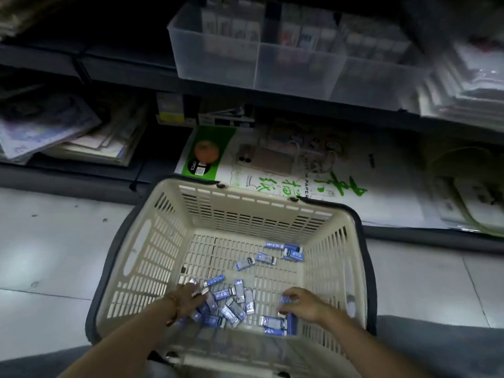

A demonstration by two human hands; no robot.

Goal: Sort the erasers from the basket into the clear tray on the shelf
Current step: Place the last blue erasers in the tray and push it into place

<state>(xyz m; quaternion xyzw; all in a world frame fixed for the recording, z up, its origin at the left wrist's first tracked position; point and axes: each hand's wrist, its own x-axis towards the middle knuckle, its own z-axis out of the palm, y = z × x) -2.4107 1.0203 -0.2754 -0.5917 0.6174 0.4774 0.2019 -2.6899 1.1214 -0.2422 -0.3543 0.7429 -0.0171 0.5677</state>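
Dim shop shelving fills the background, with pale floor tiles below it. On the upper shelf a clear tray is set, divided into compartments; packs are seen through its walls, but what they are is too blurred to tell. On the lowest shelf a large pack of paper with green lettering is laid flat. A cream basket with slotted walls stands on the floor, just before that shelf.

The erasers, in blue and silver wrappers, are still in the basket. Most are heaped along the near edge of its floor, and a smaller group lies toward the far right corner.

The step in hand is judged to be gathering. It would be done well if the heap were scooped in handfuls rather than singly, the wrappers squared together so none slips on the lift to the tray. The loose far group is best swept toward the near edge first. The slots in the basket floor look narrower than the erasers, so little should be lost through them.

Both hands are lowered into the basket, well apart. The left hand is laid on the left of the heap, fingers bent down among the erasers; whether any are gripped cannot be told. The right hand, near the right wall, is curled round a few erasers. A bracelet is worn on the left wrist.
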